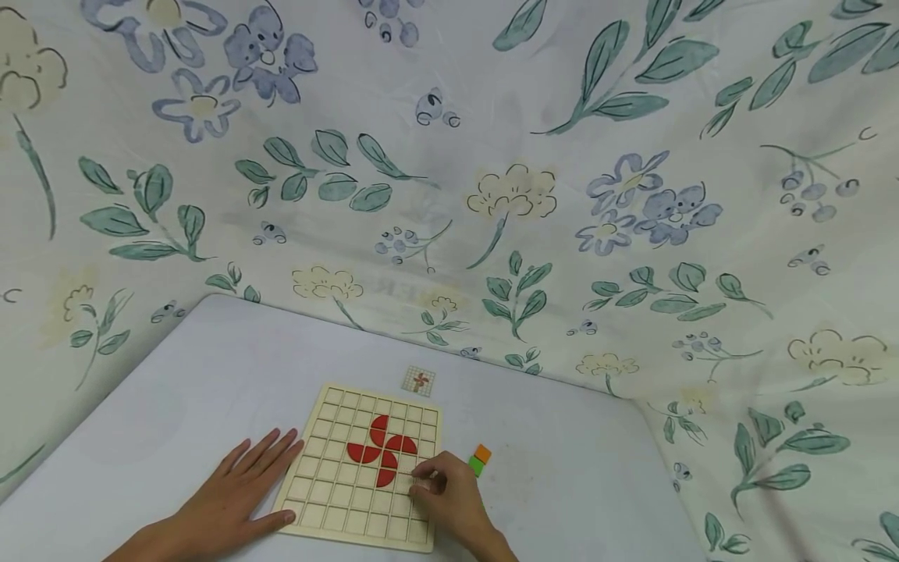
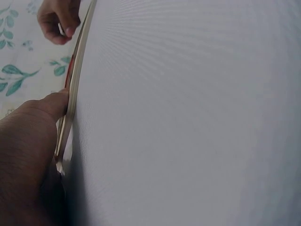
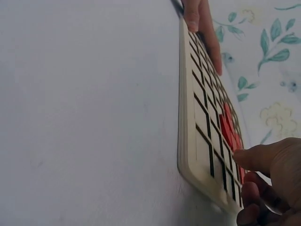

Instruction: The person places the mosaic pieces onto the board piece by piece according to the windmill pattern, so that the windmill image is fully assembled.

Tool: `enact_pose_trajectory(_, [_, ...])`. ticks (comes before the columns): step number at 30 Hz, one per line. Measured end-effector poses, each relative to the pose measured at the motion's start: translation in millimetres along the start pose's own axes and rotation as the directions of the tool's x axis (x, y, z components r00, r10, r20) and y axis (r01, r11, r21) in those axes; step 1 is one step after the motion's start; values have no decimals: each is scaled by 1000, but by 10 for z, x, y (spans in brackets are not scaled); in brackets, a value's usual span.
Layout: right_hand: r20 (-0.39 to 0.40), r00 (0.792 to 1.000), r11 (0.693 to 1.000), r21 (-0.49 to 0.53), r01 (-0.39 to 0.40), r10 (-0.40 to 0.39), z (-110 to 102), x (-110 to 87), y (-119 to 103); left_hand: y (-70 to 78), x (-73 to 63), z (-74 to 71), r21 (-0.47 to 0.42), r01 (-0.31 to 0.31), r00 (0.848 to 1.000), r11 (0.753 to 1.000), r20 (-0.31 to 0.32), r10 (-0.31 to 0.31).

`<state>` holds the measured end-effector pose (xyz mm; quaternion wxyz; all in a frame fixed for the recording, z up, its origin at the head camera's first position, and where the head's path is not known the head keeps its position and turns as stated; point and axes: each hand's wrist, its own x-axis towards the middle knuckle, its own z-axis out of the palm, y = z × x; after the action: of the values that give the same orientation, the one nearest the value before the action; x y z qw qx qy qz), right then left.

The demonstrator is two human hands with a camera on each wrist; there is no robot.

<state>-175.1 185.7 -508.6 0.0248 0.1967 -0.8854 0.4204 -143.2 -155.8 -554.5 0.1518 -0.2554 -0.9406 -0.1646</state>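
A pale wooden grid board (image 1: 319,492) lies on the white table. Near its middle, several red quarter-round pieces (image 1: 362,453) form a pinwheel. My left hand (image 1: 235,492) rests along the board's left edge, fingers straight and spread, thumb at the near left corner. Over the right side of the board is my right hand (image 1: 453,492), thumb and index finger bent with a gap between their tips and no piece showing there. In the right wrist view its thumb (image 3: 256,157) overlaps the red pieces; the left wrist view shows the same hand (image 2: 59,19) past the board.
A small pattern card (image 1: 418,381) with a red pinwheel lies behind the board. Right of the board, an orange block (image 1: 482,453) and a green block (image 1: 477,466) sit together near my right hand. Floral cloth (image 1: 421,257) rises behind the table's far edge.
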Motion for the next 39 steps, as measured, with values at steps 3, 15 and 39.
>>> enact_pose_trajectory(3, [-3, 999, 999, -10, -33, 33, -64, -48, 29, 4, 1, -8, -1, -2, 1000, 1000, 0, 2])
enact_pose_trajectory(15, [-25, 994, 981, -158, -108, 106, -328, -276, 198, 0, -1, -4, -1, 7, 1000, 1000, 11, -7])
enact_pose_trajectory(39, [-59, 968, 850, -468, -242, 243, -583, -444, 296, 4, 7, -26, -7, -1, 1000, 1000, 7, 1])
